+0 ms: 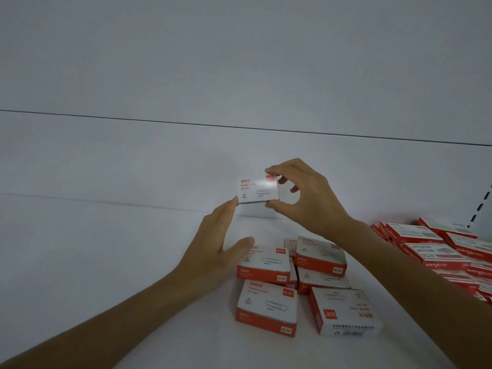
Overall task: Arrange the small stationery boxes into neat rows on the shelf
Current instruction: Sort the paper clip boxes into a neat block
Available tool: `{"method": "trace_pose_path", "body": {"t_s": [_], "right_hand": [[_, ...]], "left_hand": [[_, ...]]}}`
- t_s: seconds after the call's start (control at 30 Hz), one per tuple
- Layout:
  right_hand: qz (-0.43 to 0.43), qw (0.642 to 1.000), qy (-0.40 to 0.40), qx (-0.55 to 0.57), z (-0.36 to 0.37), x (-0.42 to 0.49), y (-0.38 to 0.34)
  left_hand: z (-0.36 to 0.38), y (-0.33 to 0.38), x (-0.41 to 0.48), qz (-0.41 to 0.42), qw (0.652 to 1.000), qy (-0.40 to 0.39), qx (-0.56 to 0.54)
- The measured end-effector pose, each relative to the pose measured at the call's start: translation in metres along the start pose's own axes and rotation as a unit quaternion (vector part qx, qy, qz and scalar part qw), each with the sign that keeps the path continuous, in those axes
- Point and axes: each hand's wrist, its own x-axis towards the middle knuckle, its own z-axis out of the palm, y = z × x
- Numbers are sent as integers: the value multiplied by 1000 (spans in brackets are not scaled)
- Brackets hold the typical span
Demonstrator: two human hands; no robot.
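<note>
My right hand (306,198) pinches a small white paper-clip box (257,188) by its right end, holding it upright above the white shelf (106,249). The fingertips of my left hand (215,246) touch the box's lower left corner, with the fingers spread and the thumb apart. Below the hands lies a loose cluster of several white-and-red paper-clip boxes (267,306), some flat, some stacked and askew, on the shelf near its front.
A pile of red-and-white boxes (431,249) of another kind fills the right side of the shelf. A slotted upright (479,206) stands at the far right. The shelf's back panel (239,75) rises behind.
</note>
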Motion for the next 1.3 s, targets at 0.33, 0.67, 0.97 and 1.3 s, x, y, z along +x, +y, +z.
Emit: {"method": "trace_pose_path", "body": {"t_s": [0.33, 0.67, 0.97, 1.3], "right_hand": [[171, 973, -152, 1, 17, -7, 12], [279, 922, -269, -17, 26, 4, 15], [285, 915, -284, -42, 37, 21, 15], [309, 916, -255, 9, -20, 1, 30]], "left_hand": [[-2, -26, 18, 4, 980, -48, 195], [7, -39, 19, 1, 935, -115, 335], [5, -40, 20, 12, 933, -113, 343], [-9, 4, 10, 21, 999, -30, 31]]}}
